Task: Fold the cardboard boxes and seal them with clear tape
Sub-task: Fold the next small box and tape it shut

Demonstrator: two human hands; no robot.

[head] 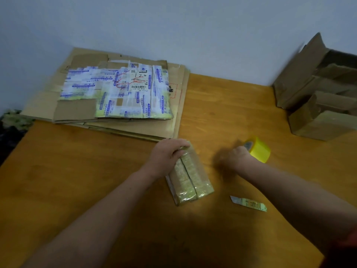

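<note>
Blurring right hand (pixel 234 157) against tape roll (pixel 257 149)

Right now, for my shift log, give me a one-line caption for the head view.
Left hand steadies a small folded box while the right hand grips the yellowish tape roll.

small taped cardboard box (pixel 190 176) lies on its side mid-table, yellow tape roll (pixel 257 149) just right.

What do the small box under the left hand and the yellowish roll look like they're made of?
Small box: likely brown cardboard, glossy from tape wrapped over it; glare shows along its near end. Roll: probably plastic packing tape, translucent yellow and shiny, though motion blur hides its core.
</note>
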